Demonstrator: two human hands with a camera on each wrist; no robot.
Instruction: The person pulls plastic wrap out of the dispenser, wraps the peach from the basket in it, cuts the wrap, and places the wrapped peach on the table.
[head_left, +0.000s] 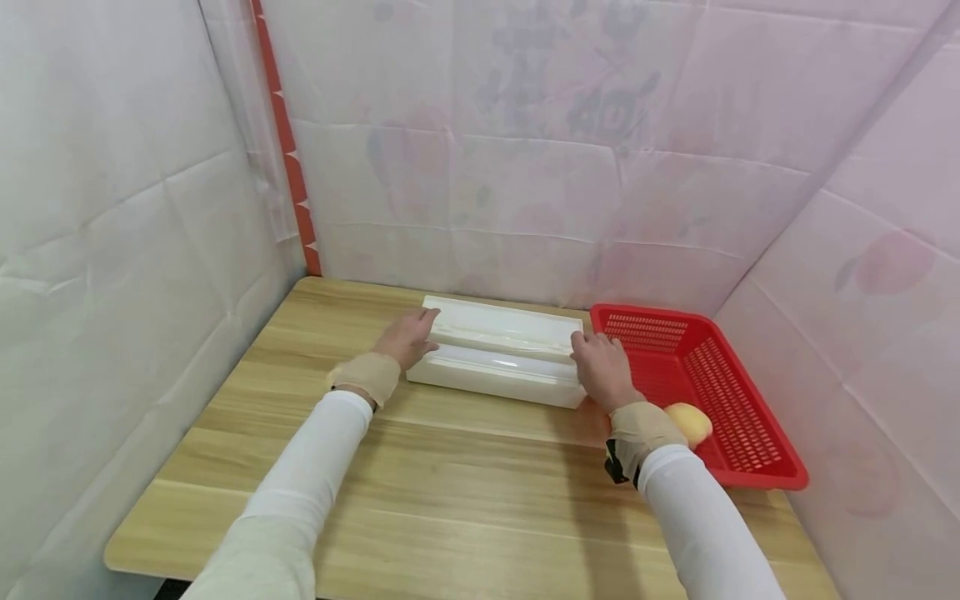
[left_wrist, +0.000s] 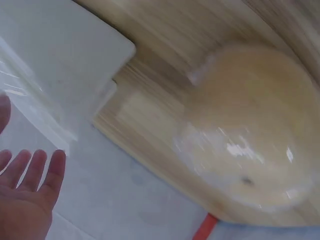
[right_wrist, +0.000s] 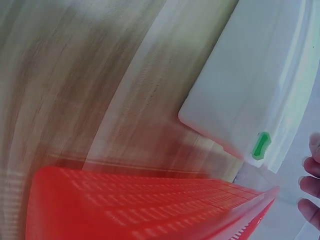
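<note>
A long white box point(head_left: 495, 383) lies on the wooden table, a pale roll point(head_left: 502, 361) along its length and a glossy clear strip point(head_left: 510, 342) across it. My left hand point(head_left: 405, 337) is at its left end, thumb and index finger apart; in the left wrist view its fingers point(left_wrist: 52, 177) are extended beside the clear strip. At the right end, my right hand point(head_left: 603, 367) has bent fingers, with fingertips point(right_wrist: 306, 185) just beyond the box end. A blurred, rounded pale-yellow thing point(left_wrist: 250, 120) under shiny clear film, with a dark spot, looms large in the left wrist view.
A red perforated basket point(head_left: 750, 408) stands right of the box, its near side partly behind my right forearm. A yellow fruit point(head_left: 690, 423) shows in it beside my wrist. Pale sheets point(head_left: 525, 192) hang behind the table point(head_left: 450, 500) and on both sides.
</note>
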